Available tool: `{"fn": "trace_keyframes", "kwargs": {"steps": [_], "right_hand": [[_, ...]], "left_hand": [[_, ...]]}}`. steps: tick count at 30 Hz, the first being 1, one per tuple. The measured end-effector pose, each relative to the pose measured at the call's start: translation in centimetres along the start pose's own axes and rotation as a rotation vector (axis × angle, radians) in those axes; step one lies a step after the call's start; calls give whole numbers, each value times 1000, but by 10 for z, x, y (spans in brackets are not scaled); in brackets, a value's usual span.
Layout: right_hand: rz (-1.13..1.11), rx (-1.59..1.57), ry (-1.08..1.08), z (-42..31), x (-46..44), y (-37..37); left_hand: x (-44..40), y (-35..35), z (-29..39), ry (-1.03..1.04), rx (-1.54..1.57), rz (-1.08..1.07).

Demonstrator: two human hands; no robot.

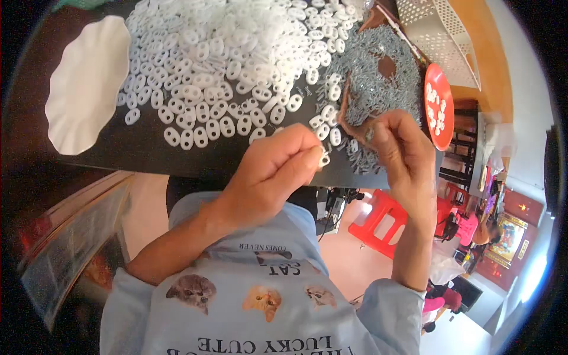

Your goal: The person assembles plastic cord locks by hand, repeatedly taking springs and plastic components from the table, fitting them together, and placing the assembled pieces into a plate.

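My left hand is closed in a pinch at the table's front edge. A small white oval piece with holes pokes out between its thumb and fingertips. To the right, my right hand pinches thumb against fingers over the near side of a pile of small grey screw-like pieces. Something tiny and greyish shows at its fingertips, too small to name. Beyond my left hand lies a wide heap of white two-hole oval pieces, with several loose ones along its near side.
A white wavy-edged dish stands at the left of the dark table. On the right, a red plate holds small white pieces beside a perforated light basket. A red plastic stool stands on the floor below.
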State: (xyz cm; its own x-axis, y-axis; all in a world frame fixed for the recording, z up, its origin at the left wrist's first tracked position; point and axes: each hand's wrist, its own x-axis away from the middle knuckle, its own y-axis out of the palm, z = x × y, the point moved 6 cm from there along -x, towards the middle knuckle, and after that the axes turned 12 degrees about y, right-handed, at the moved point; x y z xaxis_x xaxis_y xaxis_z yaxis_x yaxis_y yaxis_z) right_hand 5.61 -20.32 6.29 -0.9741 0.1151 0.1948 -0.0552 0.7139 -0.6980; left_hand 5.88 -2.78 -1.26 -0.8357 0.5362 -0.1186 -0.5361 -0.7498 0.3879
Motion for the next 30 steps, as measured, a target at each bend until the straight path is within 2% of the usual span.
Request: {"fn": "trace_keyframes", "kwargs": {"steps": [2, 5, 6, 10, 11, 14, 19, 21, 23, 25, 26, 28, 29, 30], "right_hand": [[124, 254, -33, 12, -10, -18], [234, 448, -113, 30, -22, -29], [166, 417, -13, 33, -27, -30], [129, 605, -97, 35, -54, -28], [142, 605, -93, 37, -64, -31], [172, 587, -286, 39, -95, -40], [189, 614, -306, 57, -136, -56], [330, 645, -370, 54, -137, -67], [301, 555, -355, 38, -121, -74], [-98, 490, -141, 38, -110, -65], [-101, 488, -135, 38, -107, -63], [-273, 444, -115, 41, -99, -50], [-272, 442, -109, 48, -103, -51], [-100, 514, -257, 50, -111, -58]], "left_hand": [[0, 1, 0, 15, -4, -16], [0, 2, 2, 49, -11, -48], [0, 2, 1, 40, -17, -62], [2, 4, -1, 25, -49, -83], [2, 4, -1, 28, -61, -73], [0, 5, 3, 50, -85, -76], [-2, 7, 8, 57, -133, -64], [-1, 7, 6, 47, -134, -56], [-2, 6, 4, 51, -119, -53], [-2, 6, 2, 41, -108, -55], [-1, 6, 1, 34, -99, -60], [-3, 7, 4, 28, -117, -69], [-3, 7, 5, 27, -138, -74], [-3, 6, 4, 23, -137, -76]]}}
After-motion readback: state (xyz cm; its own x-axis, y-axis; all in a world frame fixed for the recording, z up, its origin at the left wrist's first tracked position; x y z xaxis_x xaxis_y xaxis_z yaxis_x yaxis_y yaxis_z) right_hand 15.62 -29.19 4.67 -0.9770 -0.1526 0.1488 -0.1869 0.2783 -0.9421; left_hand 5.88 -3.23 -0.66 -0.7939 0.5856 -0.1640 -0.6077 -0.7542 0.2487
